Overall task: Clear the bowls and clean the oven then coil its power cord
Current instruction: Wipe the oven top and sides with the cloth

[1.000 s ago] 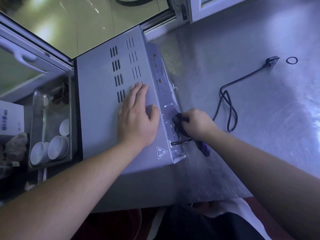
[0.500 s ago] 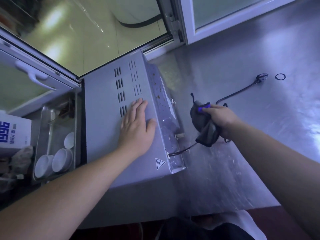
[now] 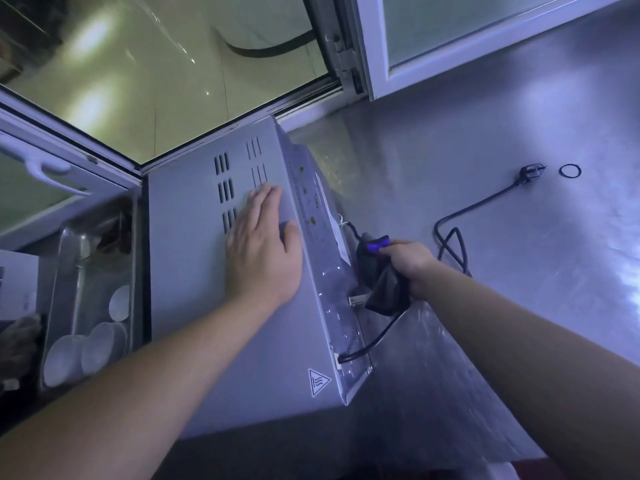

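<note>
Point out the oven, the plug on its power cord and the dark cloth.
oven (image 3: 194, 271): head view, bare top panel.
plug (image 3: 531, 172): head view, plug body.
dark cloth (image 3: 384, 292): head view, hanging fold.

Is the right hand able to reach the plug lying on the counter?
Probably yes: the counter between the right hand and the plug looks bare, but that hand grips a cloth.

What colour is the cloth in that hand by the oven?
The cloth is dark grey to black, with a bright blue-purple patch at its top. Head view shows it best.
</note>
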